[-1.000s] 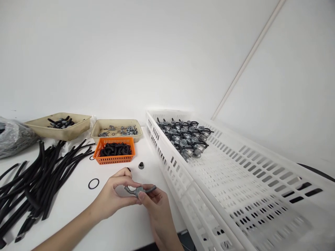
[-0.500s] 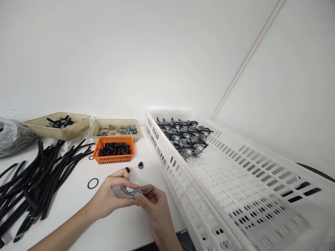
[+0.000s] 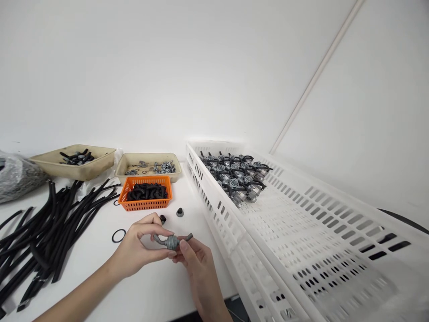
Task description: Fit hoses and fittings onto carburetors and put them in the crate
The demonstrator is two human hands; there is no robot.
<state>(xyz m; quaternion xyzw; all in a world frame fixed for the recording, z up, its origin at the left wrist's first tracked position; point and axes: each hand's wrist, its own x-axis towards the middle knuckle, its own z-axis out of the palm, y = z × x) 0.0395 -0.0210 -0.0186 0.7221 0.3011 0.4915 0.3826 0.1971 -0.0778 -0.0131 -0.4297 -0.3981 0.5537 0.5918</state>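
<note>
Between both hands is a small grey metal fitting (image 3: 172,242) with a bent tube on its left and a straighter one on its right. My left hand (image 3: 137,243) pinches its body from the left, thumb below and index finger above. From the right, my right hand (image 3: 198,259) grips it with thumb and fingertips. A small dark part (image 3: 162,219) shows just behind my left fingers, and a grey and black piece (image 3: 180,212) lies on the table (image 3: 157,290) beyond.
An orange basket (image 3: 145,207) of black pieces stands ahead, with beige trays (image 3: 177,175) of metal parts behind it. Black hoses (image 3: 50,228) and a black ring (image 3: 118,235) lie left. At right, a white perforated crate (image 3: 231,219) holds several assembled parts.
The fitting has turned in my fingers, its round body now showing more, and sits slightly higher. My right fingers have shifted their grip; my left hand has moved slightly left.
</note>
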